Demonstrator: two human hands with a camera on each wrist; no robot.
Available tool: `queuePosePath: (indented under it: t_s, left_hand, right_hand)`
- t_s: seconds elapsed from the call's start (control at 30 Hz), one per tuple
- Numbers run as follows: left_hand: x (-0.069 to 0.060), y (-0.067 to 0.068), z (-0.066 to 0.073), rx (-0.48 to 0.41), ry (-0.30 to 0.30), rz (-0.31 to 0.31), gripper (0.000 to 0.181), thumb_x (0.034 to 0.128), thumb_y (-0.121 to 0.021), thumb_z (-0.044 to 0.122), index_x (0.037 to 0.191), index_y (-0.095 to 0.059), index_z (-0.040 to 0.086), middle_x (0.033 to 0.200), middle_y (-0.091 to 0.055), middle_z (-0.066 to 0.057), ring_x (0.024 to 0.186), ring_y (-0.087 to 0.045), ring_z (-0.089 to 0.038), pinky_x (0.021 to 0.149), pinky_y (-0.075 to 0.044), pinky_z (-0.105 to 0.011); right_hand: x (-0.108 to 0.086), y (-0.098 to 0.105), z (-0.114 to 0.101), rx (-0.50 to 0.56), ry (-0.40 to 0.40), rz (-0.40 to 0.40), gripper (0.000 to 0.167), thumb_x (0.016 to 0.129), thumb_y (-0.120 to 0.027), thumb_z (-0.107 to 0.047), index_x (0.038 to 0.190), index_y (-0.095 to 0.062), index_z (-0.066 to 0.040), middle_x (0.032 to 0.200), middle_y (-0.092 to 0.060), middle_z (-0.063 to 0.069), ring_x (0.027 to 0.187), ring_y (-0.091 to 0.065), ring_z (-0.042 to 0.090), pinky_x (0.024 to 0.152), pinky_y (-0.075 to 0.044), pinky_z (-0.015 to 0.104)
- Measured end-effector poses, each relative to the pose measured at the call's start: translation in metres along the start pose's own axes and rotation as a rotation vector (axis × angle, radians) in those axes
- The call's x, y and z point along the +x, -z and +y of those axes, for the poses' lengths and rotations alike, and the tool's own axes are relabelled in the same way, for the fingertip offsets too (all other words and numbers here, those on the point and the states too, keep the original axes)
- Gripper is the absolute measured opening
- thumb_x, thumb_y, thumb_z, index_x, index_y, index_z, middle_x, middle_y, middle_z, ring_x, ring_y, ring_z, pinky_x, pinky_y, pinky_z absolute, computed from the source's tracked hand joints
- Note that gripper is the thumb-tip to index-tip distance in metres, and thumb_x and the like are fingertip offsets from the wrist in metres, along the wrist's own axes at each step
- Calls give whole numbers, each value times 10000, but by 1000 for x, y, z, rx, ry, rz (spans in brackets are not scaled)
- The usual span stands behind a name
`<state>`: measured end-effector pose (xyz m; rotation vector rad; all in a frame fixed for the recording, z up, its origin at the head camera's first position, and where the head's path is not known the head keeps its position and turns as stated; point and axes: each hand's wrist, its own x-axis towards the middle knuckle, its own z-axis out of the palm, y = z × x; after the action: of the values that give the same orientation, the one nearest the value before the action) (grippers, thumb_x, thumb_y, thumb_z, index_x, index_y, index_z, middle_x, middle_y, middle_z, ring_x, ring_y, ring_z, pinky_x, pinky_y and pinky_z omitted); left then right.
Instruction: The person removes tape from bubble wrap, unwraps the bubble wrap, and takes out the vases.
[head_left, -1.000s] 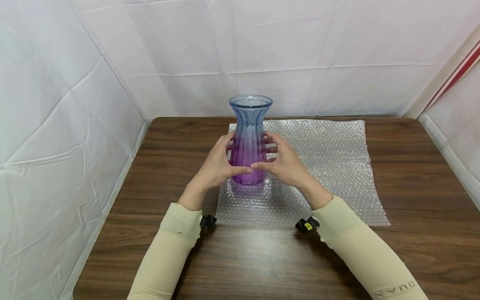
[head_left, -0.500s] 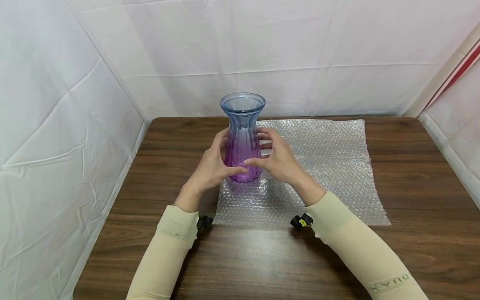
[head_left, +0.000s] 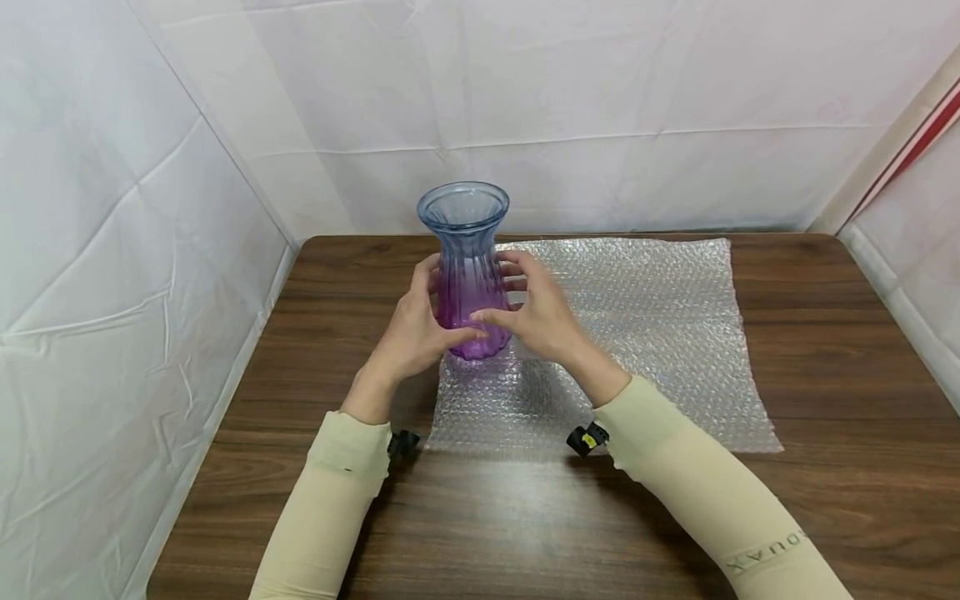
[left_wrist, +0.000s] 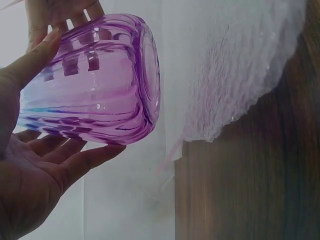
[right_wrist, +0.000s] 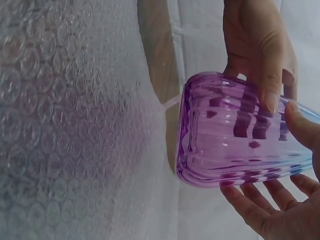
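Note:
A ribbed glass vase (head_left: 472,287), blue at the flared rim and fading to purple at the base, stands upright between both hands. My left hand (head_left: 411,329) holds its left side, and my right hand (head_left: 546,315) holds the right. Both thumbs lie across the near side, with the other fingers curled round the back and partly seen through the glass. From the left wrist view, the purple base of the vase (left_wrist: 115,85) hangs above the bubble wrap (left_wrist: 235,75). A gap under the vase (right_wrist: 220,132) also shows in the right wrist view.
The sheet of bubble wrap (head_left: 660,342) lies flat on the brown wooden table (head_left: 487,525), its left part beneath the vase. White cloth walls (head_left: 555,100) rise behind the table and along both sides. Each wrist carries a small black camera.
Both hands have carried the vase to the left and slightly upward in the head view, toward the left edge of the bubble wrap. The sheet has stayed put.

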<state>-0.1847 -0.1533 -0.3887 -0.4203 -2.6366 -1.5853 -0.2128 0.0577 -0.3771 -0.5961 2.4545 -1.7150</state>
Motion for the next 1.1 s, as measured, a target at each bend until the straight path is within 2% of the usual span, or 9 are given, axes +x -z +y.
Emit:
queuePosePath:
  t_s: [0.3,0.47,0.67,0.93,1.1]
  left_hand:
    - [0,2,-2,82,-11,38,1111,783,-924,215,1604,-182,123,1455,-521,-212,1313,-563,-340,1102,-482,-522]
    - [1,2,-3,99,-17,65,1090,783,-918,228,1595,-199,115,1429,-535,-210,1261,-585,-342,1081,-493,-518]
    - [1,3,-5,125,-18,97,1076,783,-916,236,1588,-211,121,1377,-569,-207,1218,-609,-343,1057,-503,-518]
    - [1,7,-6,179,-28,130,1072,794,-904,240,1595,-200,133,1429,-546,-228,1247,-603,-371,1064,-499,-543]
    - [1,9,-8,206,-43,147,1073,802,-903,232,1603,-194,149,1480,-508,-225,1287,-585,-381,1089,-484,-547]
  right_hand:
    - [3,-12,-2,-13,-1,28,874,811,-905,-186,1513,-395,-83,1432,-532,185,1275,-603,369,993,-569,450]
    - [5,-17,-1,-28,26,53,840,815,-900,-193,1487,-412,-65,1407,-532,181,1259,-600,354,994,-563,470]
    - [9,-24,-3,-42,40,75,858,793,-913,-179,1478,-414,-42,1396,-531,180,1264,-583,323,1008,-556,436]
    - [13,-33,-6,-72,47,87,853,789,-919,-196,1459,-414,-40,1404,-498,175,1272,-557,311,1000,-559,423]
    - [16,-36,-8,-99,50,96,839,789,-921,-216,1451,-432,-56,1388,-530,170,1260,-572,306,983,-568,428]
